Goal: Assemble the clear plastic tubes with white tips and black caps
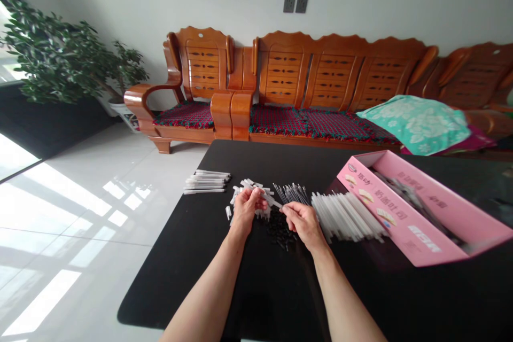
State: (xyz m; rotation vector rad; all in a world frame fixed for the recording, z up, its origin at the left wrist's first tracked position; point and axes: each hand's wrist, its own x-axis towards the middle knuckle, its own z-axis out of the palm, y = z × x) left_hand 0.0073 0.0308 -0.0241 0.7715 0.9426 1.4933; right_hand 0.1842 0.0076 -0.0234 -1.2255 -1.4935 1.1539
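A slim whitish pen (274,201) spans the gap between my hands. My left hand (247,209) is closed around its left end, and the fingertips of my right hand (301,219) pinch its right end. White pen caps (249,184) lie in a heap beneath and behind my left hand. Small black plugs (280,231) are scattered between my wrists. Just behind my right hand sits a bunch of thin dark pen refills (292,193). Frosted clear pen barrels (348,216) are stacked to its right. Several finished-looking white pens (207,181) lie side by side at the left.
An open pink box (385,214) with dark-looking contents stands on the right of the black table (200,278). Beyond the table is a wooden sofa (284,69) with a turquoise pillow (417,124). A potted plant (80,61) stands at the far left.
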